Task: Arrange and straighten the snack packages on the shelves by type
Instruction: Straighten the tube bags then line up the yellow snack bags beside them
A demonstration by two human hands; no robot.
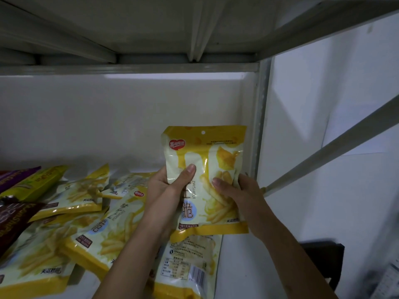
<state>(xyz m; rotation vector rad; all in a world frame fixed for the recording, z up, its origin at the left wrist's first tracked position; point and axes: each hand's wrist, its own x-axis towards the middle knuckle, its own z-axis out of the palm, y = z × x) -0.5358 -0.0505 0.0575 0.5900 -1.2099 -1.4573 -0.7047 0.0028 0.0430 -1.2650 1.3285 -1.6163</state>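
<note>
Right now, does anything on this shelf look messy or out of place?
Yes. The yellow packs left of the held pack lie flat, skewed and overlapping, one pack back side up. Purple packs at the far left overlap them, so types are mixed.

Bare shelf [235,266] strip at right, bounded by corner post [260,130]. Loose snack packs [90,225] crowd left and middle. Open gap above packs, back wall [108,117] behind, upper shelf [129,67] overhead.

White wall [336,108] behind grey metal shelving [260,117] — dim light, a diagonal brace [336,147] at right.
</note>
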